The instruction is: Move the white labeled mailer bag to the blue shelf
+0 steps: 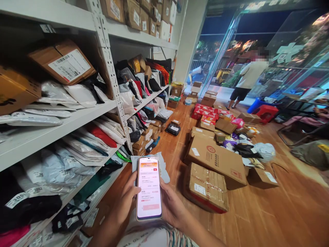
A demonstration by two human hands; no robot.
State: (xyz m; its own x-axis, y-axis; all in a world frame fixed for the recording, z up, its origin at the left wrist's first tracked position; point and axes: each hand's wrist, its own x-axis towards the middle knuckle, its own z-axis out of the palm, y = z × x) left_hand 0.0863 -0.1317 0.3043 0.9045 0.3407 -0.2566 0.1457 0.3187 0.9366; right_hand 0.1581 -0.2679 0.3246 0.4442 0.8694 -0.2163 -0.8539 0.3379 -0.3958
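A lit smartphone (149, 188) is held upright in front of my body, its screen showing a list with red and orange marks. My left hand (127, 197) grips its left edge, the thumb resting on the screen's side. Along the right edge, my right hand (171, 204) is closed round the phone; its fingers behind are hidden. A pale grey plastic mailer (164, 171) shows behind the top of the phone; whether my fingers touch it I cannot tell.
White metal shelving (59, 127) with labelled bags and boxes runs along the left. Cartons, including a taped box (205, 188) and a large brown carton (216, 159), lie on the wooden floor (254, 212) to the right. A person (248, 79) stands by the glass door.
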